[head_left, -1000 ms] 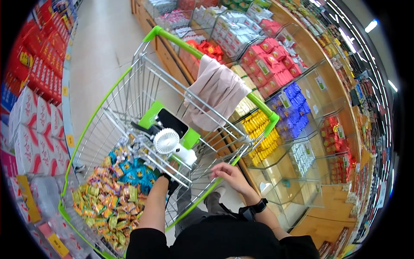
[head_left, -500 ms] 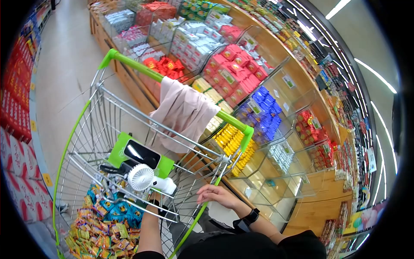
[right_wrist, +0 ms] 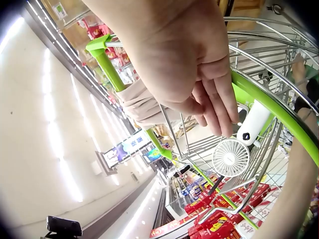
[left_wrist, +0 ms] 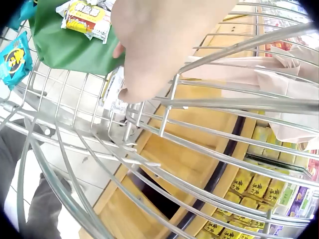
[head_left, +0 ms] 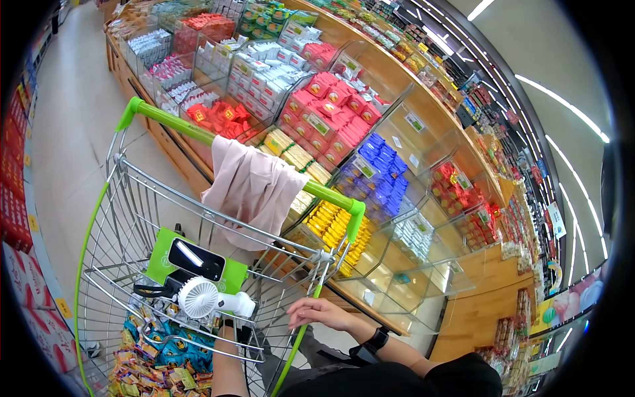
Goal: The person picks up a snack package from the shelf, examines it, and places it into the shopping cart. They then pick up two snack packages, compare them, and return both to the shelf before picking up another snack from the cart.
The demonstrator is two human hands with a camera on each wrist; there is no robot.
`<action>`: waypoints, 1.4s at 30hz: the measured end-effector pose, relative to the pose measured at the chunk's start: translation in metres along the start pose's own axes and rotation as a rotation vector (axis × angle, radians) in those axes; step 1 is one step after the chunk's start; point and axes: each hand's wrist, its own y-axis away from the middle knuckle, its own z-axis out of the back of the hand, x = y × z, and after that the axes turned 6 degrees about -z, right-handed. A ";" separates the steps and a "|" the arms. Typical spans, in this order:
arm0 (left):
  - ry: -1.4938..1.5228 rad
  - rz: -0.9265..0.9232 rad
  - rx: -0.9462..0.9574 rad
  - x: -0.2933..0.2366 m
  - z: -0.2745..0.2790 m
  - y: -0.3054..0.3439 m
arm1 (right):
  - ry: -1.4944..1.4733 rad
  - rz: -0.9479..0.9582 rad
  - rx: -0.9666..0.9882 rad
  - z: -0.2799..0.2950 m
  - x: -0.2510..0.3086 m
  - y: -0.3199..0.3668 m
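Left wrist view puts a white packet (left_wrist: 113, 99) right at the left hand (left_wrist: 149, 50), its long side aslant to the forearm; the thumb tip overlaps its edge. The other fingers are mostly hidden, so whether they pinch it cannot be told. A yellow-and-red packet (left_wrist: 87, 19) lies near the same hand, on a green bag (left_wrist: 65, 50).

From the head camera, that arm reaches down into the cart (head_left: 81, 264), just right of the teal packets (head_left: 178, 344), with the fan (head_left: 198, 298) on the far side of the wrist. The right hand (head_left: 321, 313) is farther right, by the green rim; its fingers lie close together, loosely bent, with nothing seen in them. Contact with the rim cannot be told. The left hand is clearly nearer the packets.
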 end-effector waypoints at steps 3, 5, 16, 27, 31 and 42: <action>0.024 0.003 -0.002 -0.001 -0.002 -0.001 | 0.016 -0.011 -0.017 0.000 0.000 0.001; 0.038 0.009 -0.003 -0.001 -0.002 0.003 | 0.026 -0.017 -0.017 0.001 0.000 0.000; 0.157 0.067 -0.045 0.008 0.014 0.050 | 0.050 0.015 -0.013 0.002 -0.002 -0.001; 0.379 0.092 -0.116 -0.031 0.062 0.135 | 0.041 0.090 0.075 0.010 -0.007 -0.010; 0.309 0.166 -0.233 -0.024 0.089 0.148 | 0.027 0.113 0.135 0.015 -0.010 -0.013; -0.023 -0.143 -0.779 -0.052 0.142 0.266 | 0.089 0.167 0.244 0.018 -0.009 -0.017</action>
